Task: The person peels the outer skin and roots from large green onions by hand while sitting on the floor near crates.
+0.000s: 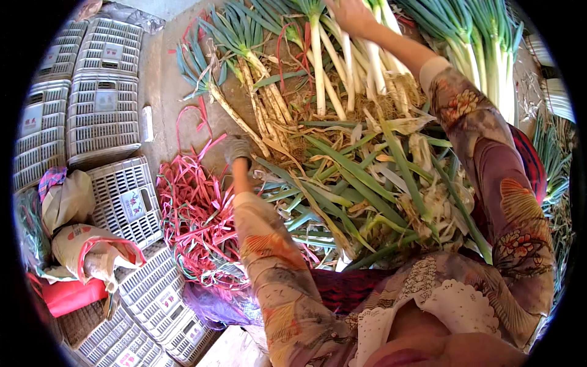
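Note:
My left hand (237,149), in a grey glove, is at the upper edge of a heap of red plastic strapping (202,220); a red strip runs up beside its fingers, and I cannot tell whether it is held. My right hand (351,16) reaches to the top of the picture, over the white stems of large green onions (317,69); its fingers are partly cut off, so its grip is unclear. Dirtier green onions (266,91) lie to the left with roots towards me. Loose leaves and peeled skins (367,183) are heaped before my body.
White plastic crates (103,114) stand stacked along the left, with an open sack (98,250) and a red bundle (73,296) on or beside them. A purple plastic bag (220,305) lies below the strapping. More green onions with clean white stems (497,69) stand at the upper right.

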The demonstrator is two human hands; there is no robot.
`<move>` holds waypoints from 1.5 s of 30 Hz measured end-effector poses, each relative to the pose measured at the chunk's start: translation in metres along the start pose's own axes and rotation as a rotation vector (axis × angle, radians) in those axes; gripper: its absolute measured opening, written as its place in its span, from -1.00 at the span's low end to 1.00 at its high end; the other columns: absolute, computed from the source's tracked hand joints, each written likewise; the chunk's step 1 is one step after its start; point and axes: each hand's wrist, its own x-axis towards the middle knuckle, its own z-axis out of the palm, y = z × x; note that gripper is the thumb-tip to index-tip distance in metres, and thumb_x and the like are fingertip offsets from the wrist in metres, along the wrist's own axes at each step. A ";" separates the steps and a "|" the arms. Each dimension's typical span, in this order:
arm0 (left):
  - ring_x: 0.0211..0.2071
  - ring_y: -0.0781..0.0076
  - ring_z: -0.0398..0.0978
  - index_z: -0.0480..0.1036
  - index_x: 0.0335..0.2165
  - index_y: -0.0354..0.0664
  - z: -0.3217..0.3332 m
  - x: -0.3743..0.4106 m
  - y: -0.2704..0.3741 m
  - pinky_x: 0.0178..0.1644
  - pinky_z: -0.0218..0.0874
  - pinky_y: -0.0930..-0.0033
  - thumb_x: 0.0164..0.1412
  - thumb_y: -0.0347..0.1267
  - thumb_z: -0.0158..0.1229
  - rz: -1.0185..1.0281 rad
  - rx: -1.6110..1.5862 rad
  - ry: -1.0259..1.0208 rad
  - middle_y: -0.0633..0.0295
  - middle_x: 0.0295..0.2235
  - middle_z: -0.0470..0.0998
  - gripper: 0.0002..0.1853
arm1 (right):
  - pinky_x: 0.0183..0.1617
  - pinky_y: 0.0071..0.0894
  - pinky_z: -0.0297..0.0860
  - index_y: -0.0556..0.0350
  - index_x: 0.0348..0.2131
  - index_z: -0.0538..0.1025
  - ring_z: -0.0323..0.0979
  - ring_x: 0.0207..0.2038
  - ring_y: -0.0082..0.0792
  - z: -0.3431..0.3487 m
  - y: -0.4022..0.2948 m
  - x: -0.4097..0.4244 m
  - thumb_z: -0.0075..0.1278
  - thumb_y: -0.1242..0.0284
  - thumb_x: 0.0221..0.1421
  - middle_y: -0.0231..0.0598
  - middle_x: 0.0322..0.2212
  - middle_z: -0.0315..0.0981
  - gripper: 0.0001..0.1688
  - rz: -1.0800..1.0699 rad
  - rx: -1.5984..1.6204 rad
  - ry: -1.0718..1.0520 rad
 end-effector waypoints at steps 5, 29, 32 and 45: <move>-0.29 -0.02 0.44 0.34 -0.27 -0.46 0.040 -0.006 0.076 -0.22 0.26 0.16 -0.21 -0.04 0.17 -0.140 -0.305 0.181 -0.20 -0.33 0.45 -0.33 | 0.23 -0.22 -0.18 0.05 0.08 0.10 -0.06 0.15 -0.13 0.017 -0.019 -0.085 -0.18 0.18 0.07 -0.09 0.09 -0.03 -0.37 -0.088 -0.184 -0.525; -0.76 0.51 0.07 0.29 -0.62 -0.12 -0.034 -0.329 0.205 -0.70 -0.07 0.49 0.06 -0.12 -0.02 -0.258 -2.178 0.121 0.33 -0.77 0.17 -0.67 | -0.70 -0.55 0.20 0.35 -0.40 0.36 0.21 -0.71 -0.49 -0.218 -0.117 -0.205 -0.22 0.42 0.11 -0.23 -0.67 0.28 -0.73 0.652 1.622 -1.099; -0.76 0.58 0.10 0.16 -0.72 -0.03 -0.069 -0.307 0.176 -0.72 -0.07 0.53 0.01 -0.04 0.05 -0.320 -2.326 -0.045 0.38 -0.80 0.14 -0.58 | -0.67 -0.57 0.11 0.26 -0.23 0.33 0.11 -0.73 -0.59 -0.287 -0.097 -0.233 -0.24 0.41 0.13 -0.38 -0.65 0.20 -0.72 0.640 1.617 -1.044; -0.33 0.22 0.37 0.34 -0.20 -0.18 -0.149 -0.291 0.161 -0.20 0.25 0.15 0.00 -0.26 0.13 0.042 -2.298 -0.287 0.16 -0.33 0.42 -0.62 | -0.49 -0.50 0.16 0.26 -0.51 0.42 0.20 -0.57 -0.57 -0.328 -0.088 -0.221 -0.10 0.20 0.05 -0.36 -0.63 0.29 -0.58 0.469 1.609 -0.511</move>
